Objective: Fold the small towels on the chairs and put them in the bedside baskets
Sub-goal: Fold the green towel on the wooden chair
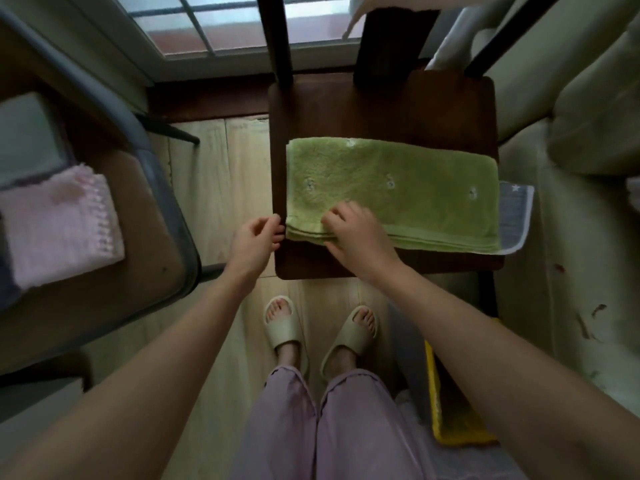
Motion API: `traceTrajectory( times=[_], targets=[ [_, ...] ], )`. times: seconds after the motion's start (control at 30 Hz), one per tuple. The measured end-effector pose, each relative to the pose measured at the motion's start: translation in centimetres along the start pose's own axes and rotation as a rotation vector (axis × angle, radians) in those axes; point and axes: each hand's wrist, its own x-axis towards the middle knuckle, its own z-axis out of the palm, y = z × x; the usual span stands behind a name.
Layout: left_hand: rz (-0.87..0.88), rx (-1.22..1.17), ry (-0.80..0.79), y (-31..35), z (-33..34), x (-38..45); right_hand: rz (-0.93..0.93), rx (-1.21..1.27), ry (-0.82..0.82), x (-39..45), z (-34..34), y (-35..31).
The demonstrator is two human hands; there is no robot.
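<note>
A green towel lies folded in layers on the dark wooden chair seat. My right hand rests on its near left part, fingers curled over the stacked near edge. My left hand is at the towel's near left corner, fingertips touching or pinching the edge there. A grey-blue towel with a white border and a star pokes out from under the green one at the right. A folded pink towel lies on the brown seat of a second chair at the left.
A yellow basket stands on the floor by my right leg, partly hidden by my forearm. A cream bed or cushion fills the right side. A window is at the back. My slippered feet stand on the pale floor.
</note>
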Motion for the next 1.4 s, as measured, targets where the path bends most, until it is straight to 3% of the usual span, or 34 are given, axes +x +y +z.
traceTrajectory(
  times=[0.17,0.4,0.57,0.7,0.87,1.0,1.13,1.23,1.3,1.4],
  targets=[
    [-0.015,-0.150,-0.149,-0.1,0.5,0.7,0.028,-0.098,0.028,1.4,1.8,-0.3],
    [-0.032,-0.185,-0.141,-0.1,-0.1,1.3,0.032,0.133,0.170,1.7,0.0,-0.9],
    [-0.036,-0.186,-0.116,0.6,0.3,2.1,-0.008,0.098,-0.098,0.8,1.7,-0.1],
    [0.061,-0.078,-0.072,1.8,1.3,3.4,-0.021,0.148,-0.153,1.3,1.0,0.2],
    [0.107,0.173,0.025,4.2,3.8,4.4,0.251,0.111,0.249,-0.5,-1.3,2.1],
    [0.122,0.113,0.008,4.7,5.6,3.7,0.440,-0.015,0.133,-2.3,-0.2,4.7],
    [0.299,0.211,0.134,4.6,4.4,4.0,0.311,-0.056,0.051,-2.5,1.7,5.8],
    [0.409,0.220,0.178,5.4,2.4,5.4,0.109,-0.046,0.004,-1.7,1.8,5.8],
    [0.449,0.202,0.235,5.9,1.1,6.5,0.012,0.007,0.035,-0.3,1.7,5.6],
    [0.449,0.213,0.256,5.6,-0.1,8.1,0.059,0.113,0.129,1.9,1.7,4.9]
  ],
)
